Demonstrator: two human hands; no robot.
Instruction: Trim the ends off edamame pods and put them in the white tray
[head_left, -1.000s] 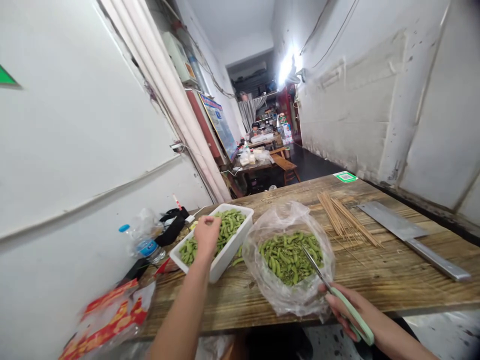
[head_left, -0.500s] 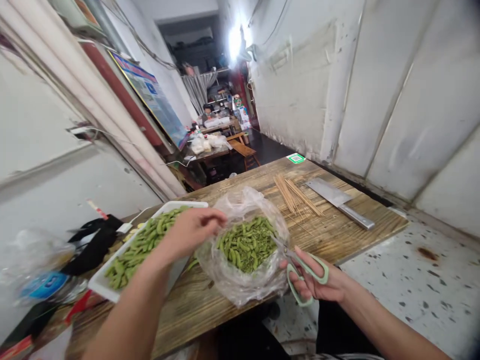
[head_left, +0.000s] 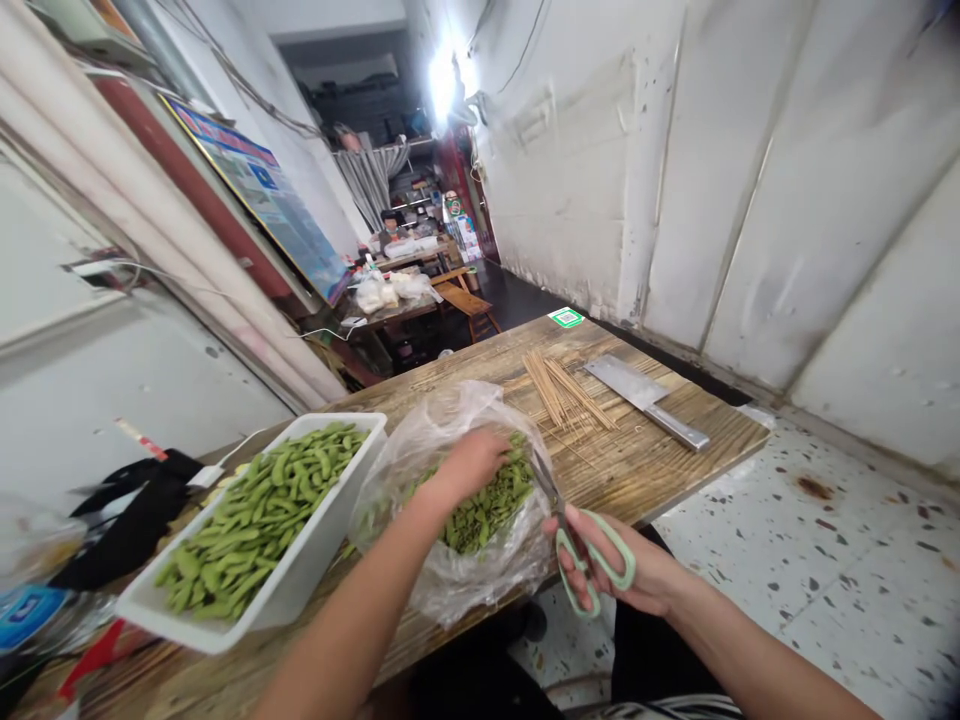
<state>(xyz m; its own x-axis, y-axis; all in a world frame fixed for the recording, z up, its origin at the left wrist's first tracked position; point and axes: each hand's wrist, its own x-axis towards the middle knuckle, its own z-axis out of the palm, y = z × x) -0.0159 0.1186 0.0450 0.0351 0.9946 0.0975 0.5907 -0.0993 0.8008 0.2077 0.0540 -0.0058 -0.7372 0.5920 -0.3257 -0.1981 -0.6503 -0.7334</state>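
Note:
My left hand (head_left: pixel 469 463) reaches into a clear plastic bag (head_left: pixel 450 590) of green soybean pods (head_left: pixel 487 510) on the wooden table (head_left: pixel 645 465). Its fingers curl down among the pods, and what they hold is hidden. My right hand (head_left: pixel 626 575) grips green-handled scissors (head_left: pixel 589 550) at the bag's right side, blades pointing up toward the pods. A white tray (head_left: pixel 300 580) filled with more pods sits left of the bag.
Bamboo skewers (head_left: pixel 562 390) and a cleaver (head_left: pixel 645 398) lie on the table's far right part. A black object (head_left: pixel 127 510) and a water bottle (head_left: pixel 22 610) sit at the left. Beyond are a wall, other tables and a speckled floor (head_left: pixel 825 560).
My left hand moved from over the white tray to the right and into the bag of pods. The right hand with the scissors rose closer to the bag. The view swung right.

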